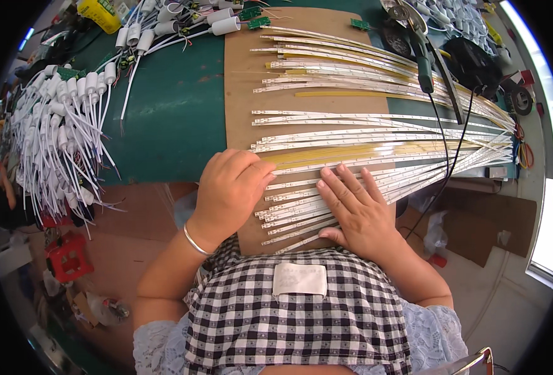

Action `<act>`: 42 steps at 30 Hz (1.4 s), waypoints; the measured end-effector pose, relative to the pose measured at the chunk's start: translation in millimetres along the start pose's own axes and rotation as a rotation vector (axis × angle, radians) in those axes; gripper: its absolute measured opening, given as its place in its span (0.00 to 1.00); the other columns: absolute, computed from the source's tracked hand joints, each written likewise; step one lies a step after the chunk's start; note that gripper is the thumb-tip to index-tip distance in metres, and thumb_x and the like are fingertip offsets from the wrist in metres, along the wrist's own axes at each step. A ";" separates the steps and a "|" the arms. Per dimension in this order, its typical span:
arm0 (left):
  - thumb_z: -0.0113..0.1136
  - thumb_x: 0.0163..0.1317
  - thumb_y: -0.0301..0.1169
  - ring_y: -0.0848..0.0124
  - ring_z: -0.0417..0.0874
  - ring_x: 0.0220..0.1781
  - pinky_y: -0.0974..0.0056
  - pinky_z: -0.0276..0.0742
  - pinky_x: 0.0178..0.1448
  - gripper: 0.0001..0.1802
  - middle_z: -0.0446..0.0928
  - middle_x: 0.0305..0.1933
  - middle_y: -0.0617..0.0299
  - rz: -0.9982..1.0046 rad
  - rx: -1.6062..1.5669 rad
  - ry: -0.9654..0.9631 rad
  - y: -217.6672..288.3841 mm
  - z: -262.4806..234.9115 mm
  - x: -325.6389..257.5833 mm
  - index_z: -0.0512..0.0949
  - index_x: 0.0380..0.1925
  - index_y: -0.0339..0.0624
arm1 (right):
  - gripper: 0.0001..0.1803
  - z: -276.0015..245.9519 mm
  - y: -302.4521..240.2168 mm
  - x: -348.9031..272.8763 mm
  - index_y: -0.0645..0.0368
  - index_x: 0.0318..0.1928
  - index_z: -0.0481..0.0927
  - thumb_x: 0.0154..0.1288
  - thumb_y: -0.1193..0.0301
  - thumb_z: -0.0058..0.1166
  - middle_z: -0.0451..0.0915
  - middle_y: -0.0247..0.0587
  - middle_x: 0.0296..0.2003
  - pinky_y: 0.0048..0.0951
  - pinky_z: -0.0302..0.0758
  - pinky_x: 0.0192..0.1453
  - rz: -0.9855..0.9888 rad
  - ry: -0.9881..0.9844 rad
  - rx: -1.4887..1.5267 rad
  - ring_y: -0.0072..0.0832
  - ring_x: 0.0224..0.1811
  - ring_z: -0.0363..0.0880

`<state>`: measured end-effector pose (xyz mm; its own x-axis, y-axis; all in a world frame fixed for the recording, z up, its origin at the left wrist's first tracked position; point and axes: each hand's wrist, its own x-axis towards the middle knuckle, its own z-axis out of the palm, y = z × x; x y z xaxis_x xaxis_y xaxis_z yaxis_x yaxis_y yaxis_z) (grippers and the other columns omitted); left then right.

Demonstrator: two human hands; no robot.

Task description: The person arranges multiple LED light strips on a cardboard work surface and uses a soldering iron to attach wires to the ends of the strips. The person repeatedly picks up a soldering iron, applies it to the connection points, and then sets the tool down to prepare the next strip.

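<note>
Apparently, the light strips [314, 135] are laid in rows across the surface [170, 119], while the white caps [71, 87] lie heaped at left, seemingly unjoined. The left hand [231, 187] bends at strip ends, whether clamped I cannot tell; the right hand [361, 215] rests flat, fingers apart, on strips.

Bright overall — glare from the right-hand window [545, 237] — edges bent, corners black.
</note>
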<state>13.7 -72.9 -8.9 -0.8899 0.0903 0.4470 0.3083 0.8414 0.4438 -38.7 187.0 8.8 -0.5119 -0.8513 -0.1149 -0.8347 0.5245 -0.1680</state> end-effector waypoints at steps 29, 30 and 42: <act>0.62 0.56 0.23 0.60 0.78 0.39 0.58 0.77 0.41 0.08 0.76 0.35 0.60 -0.044 0.113 -0.117 -2.4 8.4 30.4 0.79 0.37 0.40 | 0.42 3.7 -0.4 -1.3 0.49 0.71 0.66 0.61 0.41 0.52 0.61 0.31 0.73 0.47 0.45 0.80 0.006 0.064 0.010 0.30 0.77 0.55; 0.62 0.57 0.22 0.59 0.79 0.39 0.58 0.77 0.41 0.07 0.76 0.35 0.58 -0.066 0.084 -0.120 -1.4 7.6 30.0 0.79 0.37 0.39 | 0.42 4.2 -0.4 -1.5 0.49 0.71 0.66 0.61 0.41 0.52 0.61 0.31 0.73 0.47 0.46 0.80 0.006 0.068 0.013 0.31 0.77 0.56; 0.65 0.57 0.24 0.62 0.81 0.32 0.63 0.78 0.38 0.06 0.80 0.31 0.59 -0.342 -0.206 -0.255 -4.2 -4.7 33.8 0.81 0.35 0.39 | 0.42 3.2 -0.1 -1.6 0.50 0.71 0.66 0.61 0.41 0.52 0.61 0.32 0.73 0.47 0.46 0.80 -0.003 0.067 0.023 0.31 0.77 0.55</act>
<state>-16.1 -75.9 8.0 -0.9982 -0.0241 0.0549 0.0204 0.7250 0.6884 -37.1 188.4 5.9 -0.5229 -0.8510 -0.0485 -0.8314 0.5218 -0.1909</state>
